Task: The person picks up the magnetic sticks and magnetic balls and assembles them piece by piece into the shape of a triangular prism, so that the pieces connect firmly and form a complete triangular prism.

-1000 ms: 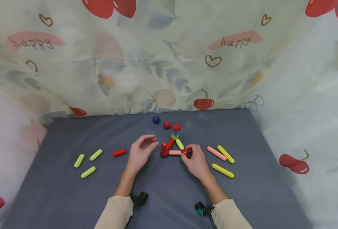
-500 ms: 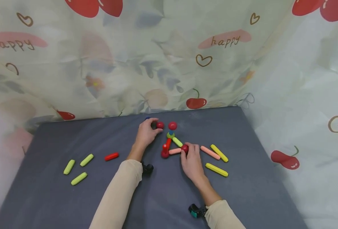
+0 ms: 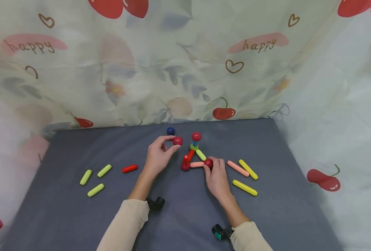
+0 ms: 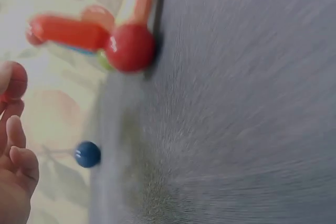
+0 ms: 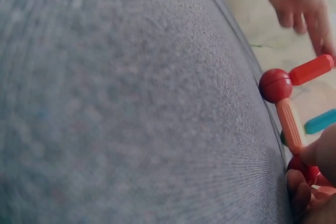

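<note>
My left hand (image 3: 158, 156) pinches a red ball (image 3: 178, 141) between thumb and fingertips, raised above the cloth behind the triangle's left side. My right hand (image 3: 218, 178) grips the red ball (image 3: 208, 163) at the triangle's right corner. The triangle joins a pink stick (image 3: 197, 164), a red stick (image 3: 190, 155) and a light green stick (image 3: 201, 155). At its left corner, another red ball (image 3: 185, 166) bears an upright red stick (image 5: 312, 70). From the green ball (image 3: 194, 147) at the back rises a blue stick (image 5: 321, 121), topped by a red ball (image 3: 196, 136).
A dark blue ball (image 3: 171, 131) lies behind my left hand. To the left are a loose red stick (image 3: 130, 168) and light green sticks (image 3: 96, 190). Yellow sticks (image 3: 244, 187) and a pink stick (image 3: 237, 168) lie at right. A patterned curtain (image 3: 179, 69) borders the table's back edge.
My left hand has reached to the back, taken hold of a loose red ball and brought it up toward the triangle. My right hand stays on the corner ball.
</note>
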`<action>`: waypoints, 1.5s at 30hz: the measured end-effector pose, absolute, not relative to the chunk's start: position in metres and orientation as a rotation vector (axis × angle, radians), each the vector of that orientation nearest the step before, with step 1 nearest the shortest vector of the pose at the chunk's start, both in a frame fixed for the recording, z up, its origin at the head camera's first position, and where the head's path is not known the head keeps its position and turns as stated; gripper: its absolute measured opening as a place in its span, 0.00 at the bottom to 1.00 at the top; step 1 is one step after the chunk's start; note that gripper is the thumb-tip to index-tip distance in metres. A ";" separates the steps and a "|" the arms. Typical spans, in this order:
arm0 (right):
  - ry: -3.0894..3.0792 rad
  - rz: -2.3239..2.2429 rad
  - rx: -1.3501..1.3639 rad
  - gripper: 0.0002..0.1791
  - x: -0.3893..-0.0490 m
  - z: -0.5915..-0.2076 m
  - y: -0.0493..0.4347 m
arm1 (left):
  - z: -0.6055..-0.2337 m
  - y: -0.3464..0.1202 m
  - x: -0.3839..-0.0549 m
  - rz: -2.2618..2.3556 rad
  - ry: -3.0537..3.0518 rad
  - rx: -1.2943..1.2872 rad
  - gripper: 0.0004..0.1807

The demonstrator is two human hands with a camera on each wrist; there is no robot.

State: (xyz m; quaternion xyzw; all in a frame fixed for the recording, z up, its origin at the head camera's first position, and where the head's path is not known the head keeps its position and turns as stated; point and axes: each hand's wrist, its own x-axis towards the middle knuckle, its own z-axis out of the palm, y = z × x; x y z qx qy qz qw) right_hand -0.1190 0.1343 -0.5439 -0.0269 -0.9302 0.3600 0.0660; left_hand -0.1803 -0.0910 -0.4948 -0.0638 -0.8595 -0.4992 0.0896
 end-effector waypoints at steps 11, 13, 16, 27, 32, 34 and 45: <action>-2.808 1.083 -0.069 0.23 -0.120 -0.542 0.137 | -0.498 -0.075 -0.142 -1.547 -2.545 -0.318 0.21; -2.811 1.087 -0.058 0.23 -0.120 -0.542 0.136 | -0.500 -0.075 -0.141 -1.549 -2.547 -0.311 0.21; -2.815 1.082 -0.061 0.23 -0.120 -0.541 0.135 | -0.499 -0.077 -0.140 -1.556 -2.550 -0.321 0.21; -2.787 1.102 -0.061 0.23 -0.121 -0.542 0.135 | -0.499 -0.080 -0.137 -1.614 -2.611 -0.367 0.28; -2.802 1.129 -0.017 0.28 -0.125 -0.539 0.137 | -0.500 -0.082 -0.135 -1.704 -2.688 -0.446 0.36; -2.831 1.177 -0.020 0.30 -0.125 -0.536 0.139 | -0.501 -0.085 -0.135 -1.794 -2.699 -0.480 0.37; -2.900 1.464 0.123 0.22 -0.097 -0.524 0.114 | -0.521 -0.096 -0.174 -1.768 -2.687 -0.144 0.25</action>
